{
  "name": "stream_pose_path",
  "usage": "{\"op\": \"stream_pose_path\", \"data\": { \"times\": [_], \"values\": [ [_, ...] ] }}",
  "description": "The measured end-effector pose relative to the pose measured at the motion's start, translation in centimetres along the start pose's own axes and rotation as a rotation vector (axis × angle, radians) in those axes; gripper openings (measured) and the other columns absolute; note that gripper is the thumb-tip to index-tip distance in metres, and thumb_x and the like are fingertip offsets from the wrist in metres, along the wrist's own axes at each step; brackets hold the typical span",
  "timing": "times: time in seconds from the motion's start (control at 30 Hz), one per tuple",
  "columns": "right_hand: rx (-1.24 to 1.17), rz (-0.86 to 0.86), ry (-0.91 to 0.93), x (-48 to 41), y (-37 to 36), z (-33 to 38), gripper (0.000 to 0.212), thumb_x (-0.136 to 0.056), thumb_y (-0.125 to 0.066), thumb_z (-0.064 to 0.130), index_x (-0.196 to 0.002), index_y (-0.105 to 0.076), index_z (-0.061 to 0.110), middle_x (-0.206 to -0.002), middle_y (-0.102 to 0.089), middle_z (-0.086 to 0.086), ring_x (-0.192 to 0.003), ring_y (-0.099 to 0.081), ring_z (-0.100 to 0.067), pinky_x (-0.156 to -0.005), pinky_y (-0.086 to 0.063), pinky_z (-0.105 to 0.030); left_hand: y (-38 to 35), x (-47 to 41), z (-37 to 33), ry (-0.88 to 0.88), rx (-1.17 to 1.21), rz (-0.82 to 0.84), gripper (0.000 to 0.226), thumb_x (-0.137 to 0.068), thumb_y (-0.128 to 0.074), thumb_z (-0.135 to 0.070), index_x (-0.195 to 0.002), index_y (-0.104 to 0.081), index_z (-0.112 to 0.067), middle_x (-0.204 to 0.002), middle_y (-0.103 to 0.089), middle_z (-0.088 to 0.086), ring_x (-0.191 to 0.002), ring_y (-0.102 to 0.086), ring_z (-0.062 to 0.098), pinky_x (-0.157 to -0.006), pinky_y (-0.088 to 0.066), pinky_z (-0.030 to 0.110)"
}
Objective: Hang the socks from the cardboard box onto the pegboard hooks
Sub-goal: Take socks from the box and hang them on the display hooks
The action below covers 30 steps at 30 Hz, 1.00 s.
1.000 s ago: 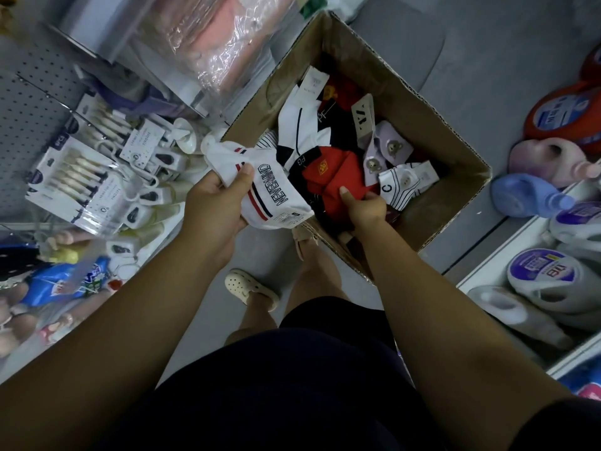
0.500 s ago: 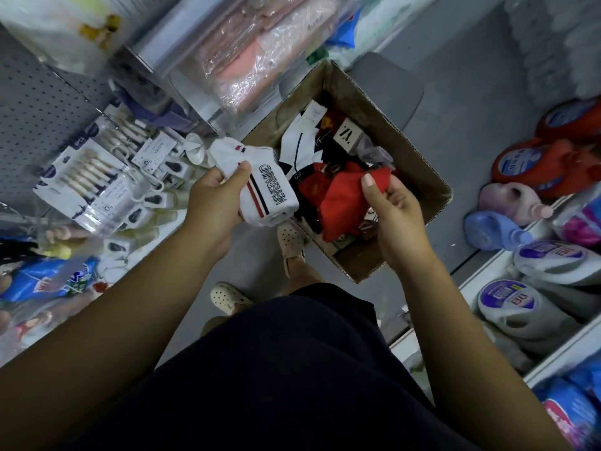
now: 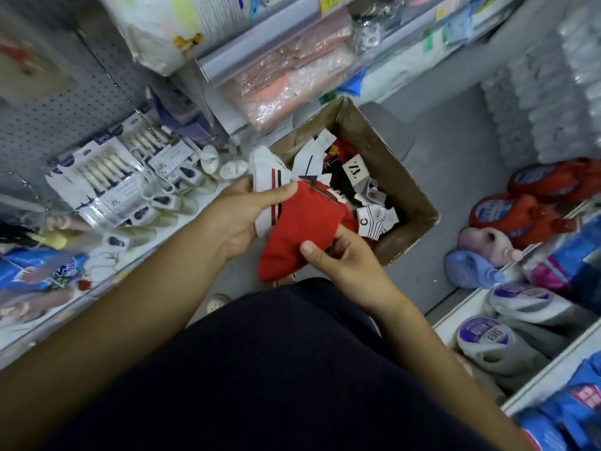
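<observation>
Up came the red fabric sock (image 3: 302,219), pinched by the right hand (image 3: 338,258), out of the brown cardboard box (image 3: 413,190) onto the white striped sock (image 3: 265,177) gripped by the left hand (image 3: 240,216). The hands met; the grey pegboard (image 3: 65,102) looked next.

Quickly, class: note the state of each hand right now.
Left hand: closed, holding the white striped socks, thumb on the red socks.
Right hand: closed, pinching the red socks.
</observation>
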State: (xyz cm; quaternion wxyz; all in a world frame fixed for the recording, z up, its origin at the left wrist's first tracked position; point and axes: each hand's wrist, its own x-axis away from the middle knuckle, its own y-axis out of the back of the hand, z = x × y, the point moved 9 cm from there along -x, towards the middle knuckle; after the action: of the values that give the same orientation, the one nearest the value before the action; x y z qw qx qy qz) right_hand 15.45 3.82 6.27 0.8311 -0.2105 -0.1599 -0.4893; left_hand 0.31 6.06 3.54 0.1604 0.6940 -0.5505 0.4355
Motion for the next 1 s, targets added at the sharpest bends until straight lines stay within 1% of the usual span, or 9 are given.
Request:
{"op": "stream_pose_path", "data": {
  "times": [0.13, 0.23, 0.3, 0.43, 0.53, 0.63, 0.73, 0.9, 1.0],
  "values": [
    [-0.106, 0.015, -0.074, 0.9, -1.6, -1.9, 0.041, -0.098, -0.056, 0.008, -0.138, -0.051, -0.002, -0.127, -0.069, -0.007, -0.117, -0.066, -0.014, -0.097, -0.052, -0.025, 2.0, 1.0, 0.5, -0.047, -0.011, -0.015, 0.051, -0.08, -0.079, 0.0, -0.128, -0.063, -0.007, -0.113, -0.075, 0.016, -0.101, -0.075, 0.028, -0.08, -0.063, 0.04],
    [-0.346, -0.038, -0.219, 0.9, -2.2, -3.8, 0.057, -0.096, -0.048, 0.043, -0.143, -0.051, 0.011, -0.133, -0.067, -0.007, -0.123, -0.064, -0.019, -0.1, -0.052, -0.031, 3.5, 1.8, 1.7, -0.064, -0.089, -0.024, 0.052, -0.079, -0.078, 0.005, -0.127, -0.064, -0.009, -0.112, -0.076, 0.012, -0.104, -0.074, 0.027, -0.09, -0.06, 0.043],
    [-0.407, -0.13, -0.322, 0.2, -2.0, -5.6, 0.057, -0.099, -0.044, 0.053, -0.138, -0.058, 0.015, -0.128, -0.07, -0.008, -0.118, -0.067, -0.021, -0.098, -0.054, -0.034, 4.2, 2.3, 2.6, -0.074, -0.147, -0.007, 0.049, -0.079, -0.078, 0.006, -0.123, -0.066, -0.013, -0.111, -0.077, 0.007, -0.103, -0.074, 0.023, -0.089, -0.06, 0.04],
    [-0.439, -0.379, -0.316, -1.5, -0.6, -7.9, 0.034, -0.103, -0.056, 0.027, -0.121, -0.065, 0.0, -0.109, -0.075, -0.014, -0.094, -0.072, -0.024, -0.075, -0.06, -0.028, 5.2, 2.6, 4.0, -0.066, -0.262, -0.001, 0.044, -0.079, -0.078, 0.005, -0.116, -0.069, -0.018, -0.108, -0.078, 0.003, -0.1, -0.075, 0.019, -0.085, -0.06, 0.034],
    [-0.448, -0.451, -0.234, -2.0, 0.3, -7.9, 0.02, -0.103, -0.056, 0.018, -0.115, -0.063, 0.004, -0.092, -0.074, -0.008, -0.076, -0.07, -0.014, -0.066, -0.058, -0.025, 5.2, 2.2, 4.2, -0.052, -0.264, -0.011, 0.041, -0.081, -0.077, 0.005, -0.116, -0.07, -0.016, -0.106, -0.078, 0.005, -0.098, -0.076, 0.02, -0.084, -0.06, 0.036],
    [-0.375, -0.498, -0.122, -1.7, 2.0, -6.9, 0.017, -0.103, -0.056, 0.015, -0.114, -0.062, 0.004, -0.094, -0.074, -0.008, -0.081, -0.071, -0.014, -0.074, -0.06, -0.028, 4.4, 1.1, 4.0, -0.042, -0.247, -0.035, 0.031, -0.085, -0.076, -0.002, -0.113, -0.071, -0.016, -0.101, -0.079, 0.005, -0.094, -0.076, 0.022, -0.081, -0.061, 0.036],
    [-0.285, -0.526, -0.002, -1.2, 4.0, -5.2, 0.009, -0.102, -0.055, 0.011, -0.107, -0.062, 0.007, -0.091, -0.075, -0.007, -0.084, -0.072, -0.017, -0.08, -0.061, -0.03, 3.0, -0.7, 4.0, 0.015, -0.205, -0.062, 0.025, -0.09, -0.075, -0.017, -0.115, -0.071, -0.018, -0.103, -0.079, 0.008, -0.096, -0.076, 0.026, -0.09, -0.059, 0.045],
    [-0.117, -0.488, 0.098, -0.9, 6.2, -3.4, 0.008, -0.102, -0.054, 0.007, -0.105, -0.062, 0.008, -0.098, -0.073, -0.01, -0.09, -0.071, -0.021, -0.083, -0.06, -0.035, -1.2, -3.4, 3.0, 0.108, -0.283, -0.022, 0.061, -0.07, -0.086, -0.056, -0.117, -0.072, -0.02, -0.104, -0.079, 0.007, -0.098, -0.076, 0.029, -0.097, -0.055, 0.051],
    [-0.062, -0.472, 0.056, -1.1, 7.0, -3.5, 0.01, -0.101, -0.054, 0.003, -0.105, -0.062, 0.007, -0.099, -0.073, -0.018, -0.092, -0.072, -0.029, -0.083, -0.062, -0.042, -3.7, -5.0, 2.4, 0.121, -0.359, 0.002, 0.046, -0.079, -0.08, -0.052, -0.109, -0.073, -0.018, -0.094, -0.08, 0.006, -0.085, -0.078, 0.023, -0.08, -0.062, 0.04]
  ]
}}
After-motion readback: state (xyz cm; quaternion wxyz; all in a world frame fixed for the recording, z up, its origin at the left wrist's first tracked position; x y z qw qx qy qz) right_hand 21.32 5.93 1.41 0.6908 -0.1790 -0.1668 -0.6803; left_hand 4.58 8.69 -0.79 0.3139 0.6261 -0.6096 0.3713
